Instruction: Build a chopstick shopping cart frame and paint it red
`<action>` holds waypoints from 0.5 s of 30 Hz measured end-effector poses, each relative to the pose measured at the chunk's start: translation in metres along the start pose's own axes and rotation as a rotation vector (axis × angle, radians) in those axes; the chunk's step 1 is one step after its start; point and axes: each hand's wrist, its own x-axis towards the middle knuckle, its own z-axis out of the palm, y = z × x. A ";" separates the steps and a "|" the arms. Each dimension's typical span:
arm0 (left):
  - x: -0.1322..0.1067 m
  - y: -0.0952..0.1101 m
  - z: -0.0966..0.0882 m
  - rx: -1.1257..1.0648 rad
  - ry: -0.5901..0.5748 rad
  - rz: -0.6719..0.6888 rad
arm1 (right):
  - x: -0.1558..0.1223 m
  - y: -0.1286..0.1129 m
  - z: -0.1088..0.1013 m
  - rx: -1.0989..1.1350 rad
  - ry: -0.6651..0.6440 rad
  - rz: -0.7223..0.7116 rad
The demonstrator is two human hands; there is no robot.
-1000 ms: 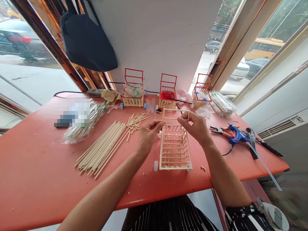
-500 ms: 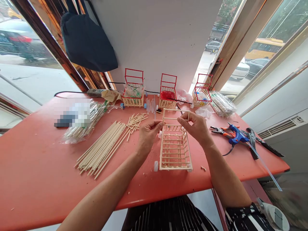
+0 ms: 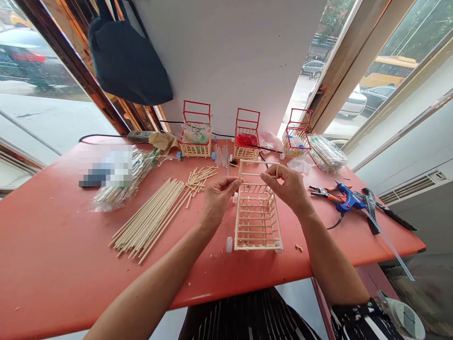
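Your left hand [image 3: 220, 196] and right hand [image 3: 287, 185] pinch the raised handle [image 3: 257, 162] of the wooden-stick cart [image 3: 259, 247] standing before you on the red table [image 3: 56, 255].

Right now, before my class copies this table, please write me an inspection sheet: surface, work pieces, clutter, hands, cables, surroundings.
Surface: red table, with wood scraps lying on it.
Work pieces: wheeled wooden cart; long sticks lying loose to its left.
Clutter: three red-handled carts along the back; pliers and glue gun at right.
Hands: left hand pinches the wooden cart's handle at left, right hand at right.
Cables: black cable at back left; glue gun's cord, far end not visible.
Surroundings: dark bag hanging by the wall; vehicles outside the windows.
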 end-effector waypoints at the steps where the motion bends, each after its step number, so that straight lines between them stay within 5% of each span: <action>1: 0.000 0.000 0.000 0.001 -0.001 0.003 | 0.000 0.000 0.000 -0.002 0.000 0.000; 15: 0.000 0.001 0.001 0.004 0.013 -0.001 | 0.000 0.001 0.001 -0.005 0.003 0.004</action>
